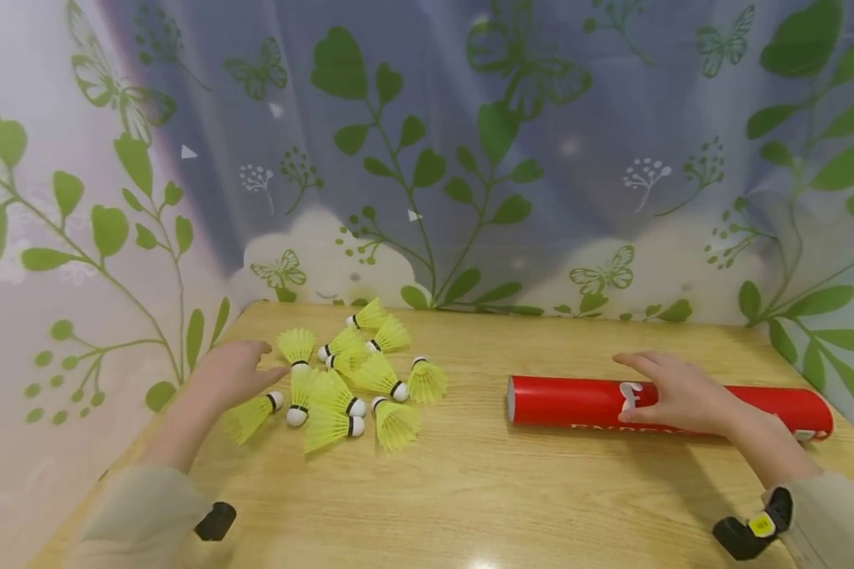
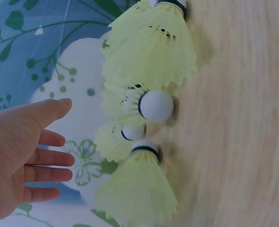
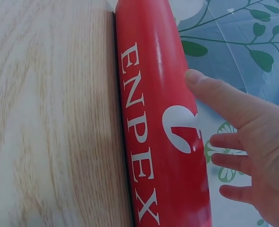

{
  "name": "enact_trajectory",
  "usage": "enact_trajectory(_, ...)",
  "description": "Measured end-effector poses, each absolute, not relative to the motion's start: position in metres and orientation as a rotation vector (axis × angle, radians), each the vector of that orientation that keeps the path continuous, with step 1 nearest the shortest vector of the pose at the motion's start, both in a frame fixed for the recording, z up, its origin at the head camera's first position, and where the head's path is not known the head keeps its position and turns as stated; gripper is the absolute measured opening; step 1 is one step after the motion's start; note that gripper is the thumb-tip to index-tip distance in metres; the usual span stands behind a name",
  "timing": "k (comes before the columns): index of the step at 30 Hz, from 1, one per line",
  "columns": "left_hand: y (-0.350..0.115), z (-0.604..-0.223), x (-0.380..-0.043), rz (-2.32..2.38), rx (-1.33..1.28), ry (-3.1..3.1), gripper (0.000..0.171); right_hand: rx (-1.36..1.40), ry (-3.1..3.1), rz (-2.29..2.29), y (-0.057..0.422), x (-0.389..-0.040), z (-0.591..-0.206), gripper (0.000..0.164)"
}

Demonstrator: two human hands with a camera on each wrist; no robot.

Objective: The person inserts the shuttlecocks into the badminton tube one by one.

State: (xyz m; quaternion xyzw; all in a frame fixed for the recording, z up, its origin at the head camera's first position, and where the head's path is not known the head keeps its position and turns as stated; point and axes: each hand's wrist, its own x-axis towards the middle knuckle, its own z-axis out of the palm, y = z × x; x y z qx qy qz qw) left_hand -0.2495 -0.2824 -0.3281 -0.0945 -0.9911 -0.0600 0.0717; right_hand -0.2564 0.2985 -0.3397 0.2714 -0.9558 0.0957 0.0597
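Fingers (image 3: 231,162) near tube (image 3: 153,47); right wrist view alone shows ENPEX (image 3: 138,130) whole.

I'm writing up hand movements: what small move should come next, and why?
Probably the right hand should close round the red tube: it is open over the tube, gripping nothing, and the left hand is likewise open beside the yellow shuttlecocks.

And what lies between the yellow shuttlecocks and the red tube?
Only bare wooden tabletop separates the shuttlecocks from the red tube, as the head view shows.
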Motion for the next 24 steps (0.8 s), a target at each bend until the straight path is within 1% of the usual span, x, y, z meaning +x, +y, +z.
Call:
enact_trajectory(10,-0.303,-0.338,-0.222,-0.204,-0.185,-2.990,0.056,0.866,-2.933,0.321,0.295,-0.259,-0.346,0.085)
enact_trajectory(19,-0.310,-0.346,-0.217,-0.247,-0.179,-3.052,0.057,0.879,-2.949,0.310,0.293,-0.259,-0.348,0.078)
enact_trajectory(24,-0.312,-0.353,-0.218,-0.243,-0.236,-3.028,0.050,0.893,-2.938,0.290,0.292,-0.261,-0.352,0.074)
